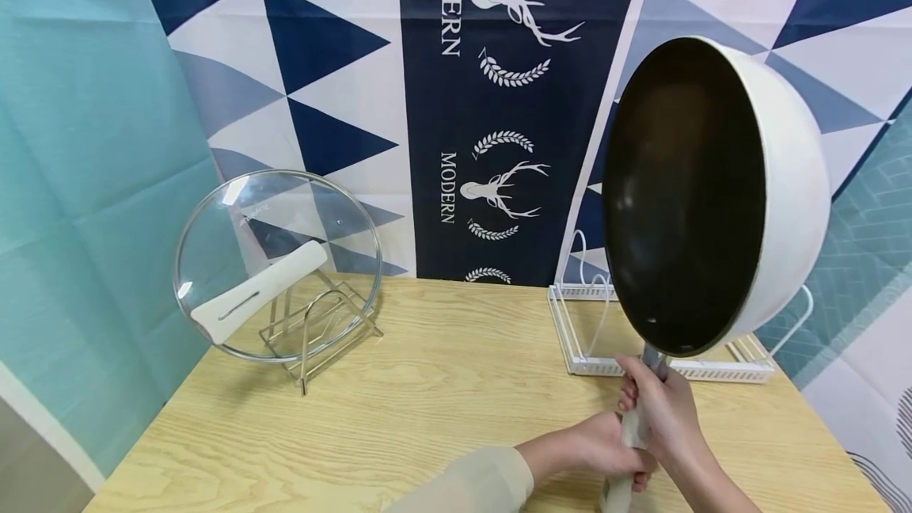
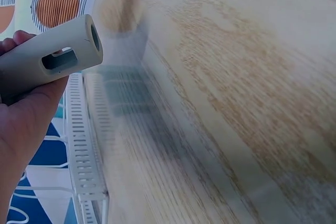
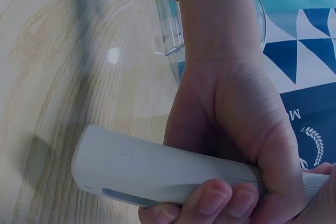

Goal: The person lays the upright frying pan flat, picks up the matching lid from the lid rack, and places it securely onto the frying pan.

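Note:
A deep frying pan (image 1: 684, 196), white outside and dark inside, is raised on edge with its inside facing left. My right hand (image 1: 670, 410) grips its pale handle close to the pan body. Lower down the same handle, my left hand (image 1: 609, 443) holds on with curled fingers. The left wrist view shows the slotted, hollow end of the handle (image 2: 68, 51) sticking out past the left hand (image 2: 26, 124). From the right wrist view, the left hand (image 3: 241, 124) wraps the handle (image 3: 142, 169), while only a bit of the right hand (image 3: 320, 200) shows.
Behind the pan, a white wire rack (image 1: 591, 366) stands on the wooden table (image 1: 427, 386), partly hidden. At the left, a glass lid (image 1: 285, 204) with a white grip leans in a metal wire stand (image 1: 306, 362). Patterned cloth (image 1: 342, 85) hangs behind.

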